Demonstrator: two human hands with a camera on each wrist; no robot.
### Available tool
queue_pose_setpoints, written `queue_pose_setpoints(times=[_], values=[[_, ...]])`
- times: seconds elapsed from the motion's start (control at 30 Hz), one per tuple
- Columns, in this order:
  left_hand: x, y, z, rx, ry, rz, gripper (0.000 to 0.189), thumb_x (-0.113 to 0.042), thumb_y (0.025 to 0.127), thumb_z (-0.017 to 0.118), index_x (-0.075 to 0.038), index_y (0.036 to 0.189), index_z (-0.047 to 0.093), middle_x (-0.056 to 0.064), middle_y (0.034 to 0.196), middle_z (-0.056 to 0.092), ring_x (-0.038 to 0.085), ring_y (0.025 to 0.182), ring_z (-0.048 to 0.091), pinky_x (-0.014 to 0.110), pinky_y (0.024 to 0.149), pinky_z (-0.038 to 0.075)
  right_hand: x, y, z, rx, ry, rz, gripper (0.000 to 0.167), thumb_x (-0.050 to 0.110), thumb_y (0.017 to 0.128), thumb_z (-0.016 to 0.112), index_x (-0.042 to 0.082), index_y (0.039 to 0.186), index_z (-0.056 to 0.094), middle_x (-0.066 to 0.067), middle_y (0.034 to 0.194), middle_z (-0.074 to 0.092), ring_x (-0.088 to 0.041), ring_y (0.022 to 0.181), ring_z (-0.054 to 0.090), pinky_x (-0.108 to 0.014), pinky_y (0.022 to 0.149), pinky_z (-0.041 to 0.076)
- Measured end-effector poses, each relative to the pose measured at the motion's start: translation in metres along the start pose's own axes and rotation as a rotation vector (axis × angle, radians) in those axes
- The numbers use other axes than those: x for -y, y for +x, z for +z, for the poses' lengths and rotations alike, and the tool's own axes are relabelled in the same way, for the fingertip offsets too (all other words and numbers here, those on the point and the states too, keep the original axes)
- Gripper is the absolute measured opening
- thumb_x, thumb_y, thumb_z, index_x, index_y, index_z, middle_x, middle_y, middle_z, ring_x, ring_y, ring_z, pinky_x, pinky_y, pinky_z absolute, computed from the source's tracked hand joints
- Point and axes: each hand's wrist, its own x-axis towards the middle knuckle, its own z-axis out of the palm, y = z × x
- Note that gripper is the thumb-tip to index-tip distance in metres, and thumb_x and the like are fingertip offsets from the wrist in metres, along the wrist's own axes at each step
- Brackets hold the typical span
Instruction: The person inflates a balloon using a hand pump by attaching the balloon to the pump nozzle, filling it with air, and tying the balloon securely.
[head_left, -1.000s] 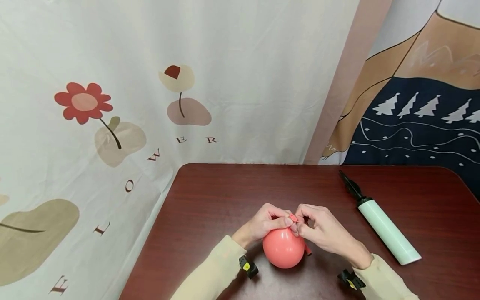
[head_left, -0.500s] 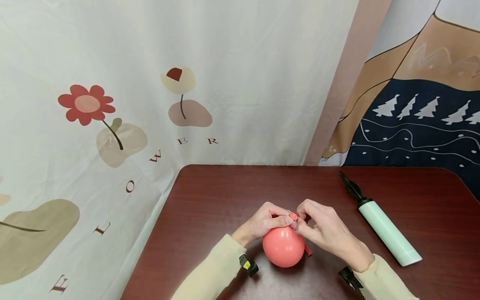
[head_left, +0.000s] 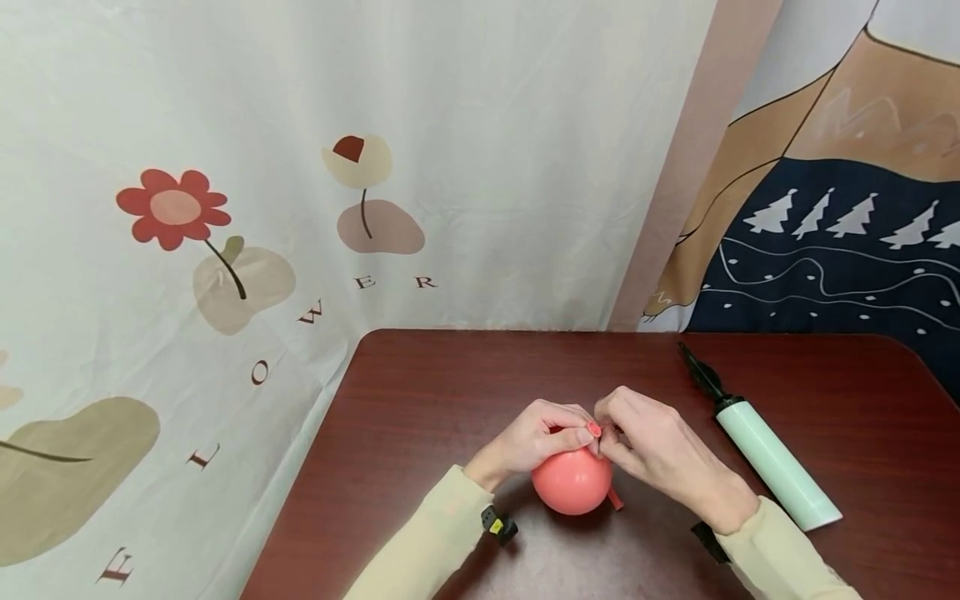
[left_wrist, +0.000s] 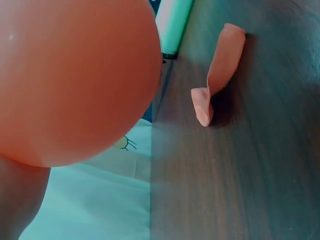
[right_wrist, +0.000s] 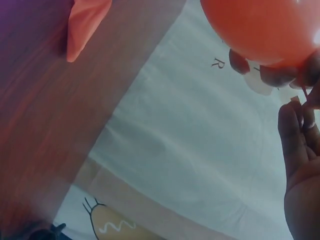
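A small inflated coral balloon [head_left: 572,487] hangs below both hands, over the table. My left hand [head_left: 528,437] pinches its neck between thumb and fingers, and the rolled mouth [head_left: 594,429] pokes out beside the thumb tip. My right hand [head_left: 663,450] meets the left at the neck with its fingers curled. In the right wrist view, its fingertips pinch a thin stretched bit of the neck [right_wrist: 305,92]. The balloon [left_wrist: 75,75] fills the upper left of the left wrist view. Part of the neck is hidden by fingers.
A limp, uninflated balloon [left_wrist: 227,60] lies folded on the brown table [head_left: 450,383], behind the inflated one. To the right rests a hand pump [head_left: 780,462] with a pale green barrel and black nozzle. Printed cloth [head_left: 510,167] hangs along the table's back and left sides.
Both hands have risen slightly and shifted a little right, carrying the balloon along. The right hand has turned at the wrist, its knuckles now higher. The pump stays put.
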Motion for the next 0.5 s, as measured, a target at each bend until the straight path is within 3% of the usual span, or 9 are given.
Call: queue_pose_setpoints(times=[0.13,0.2,0.27,0.33,0.5], values=[[0.000,0.002,0.001,-0.015,0.055,0.026,0.013,0.007,0.097,0.063,0.005,0.092,0.074,0.020,0.094,0.071,0.014,0.098,0.064,0.035,0.092,0.057,0.000,-0.001,-0.002,0.015,-0.017,0.035,0.022,0.004,0.084,0.070,0.014,0.104,0.065,0.009,0.091,0.056,-0.002,0.076,0.051,-0.013,0.063,0.044],[-0.002,0.003,0.002,-0.025,0.070,0.033,0.013,0.008,0.097,0.063,0.006,0.092,0.074,0.020,0.094,0.071,0.015,0.097,0.065,0.035,0.090,0.057,0.001,0.000,-0.003,-0.006,-0.052,0.026,0.014,0.007,0.088,0.067,0.015,0.099,0.067,0.009,0.089,0.057,-0.003,0.075,0.051,-0.016,0.063,0.045],[-0.004,0.005,0.004,-0.049,0.058,0.023,0.012,0.009,0.097,0.063,0.007,0.093,0.074,0.021,0.094,0.071,0.016,0.098,0.065,0.035,0.090,0.057,0.002,0.001,-0.003,-0.053,-0.092,0.002,0.010,0.010,0.092,0.060,0.016,0.092,0.067,0.009,0.087,0.058,-0.004,0.073,0.052,-0.018,0.062,0.046],[-0.006,0.007,0.007,-0.089,0.037,0.015,0.011,0.010,0.097,0.062,0.008,0.094,0.072,0.024,0.096,0.070,0.017,0.100,0.065,0.036,0.093,0.056,0.002,0.003,-0.004,-0.117,-0.126,-0.025,0.017,0.014,0.095,0.052,0.015,0.088,0.068,0.008,0.083,0.058,-0.005,0.071,0.052,-0.020,0.061,0.047],[-0.008,0.009,0.015,-0.192,-0.014,0.008,0.011,0.008,0.099,0.060,0.009,0.093,0.070,0.028,0.097,0.067,0.017,0.103,0.064,0.039,0.096,0.055,0.002,0.008,-0.006,-0.270,-0.161,-0.097,0.025,0.014,0.098,0.049,0.011,0.082,0.069,0.005,0.078,0.062,-0.010,0.067,0.054,-0.022,0.059,0.048]])
